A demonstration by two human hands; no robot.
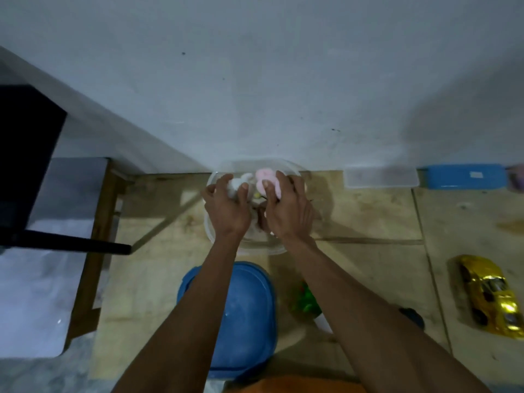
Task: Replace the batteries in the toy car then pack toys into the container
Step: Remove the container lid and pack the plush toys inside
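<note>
A clear round container (286, 165) stands on the tiled floor against the white wall. Both my hands are down inside it. My left hand (226, 211) grips a white plush toy (237, 185). My right hand (286, 211) grips a pink plush toy (265, 177). Other small toys lie under my hands, mostly hidden. A blue lid (249, 319) lies on the floor between my forearms. A gold toy car (487, 296) rests on the floor at the far right, apart from both hands. A green toy (306, 303) sits partly hidden by my right forearm.
A clear rectangular box (381, 177) and a blue box (462, 176) lie along the wall to the right. A black chair (28, 165) and a wooden frame (99, 222) stand at the left. A dark blue object (414, 316) lies near the car.
</note>
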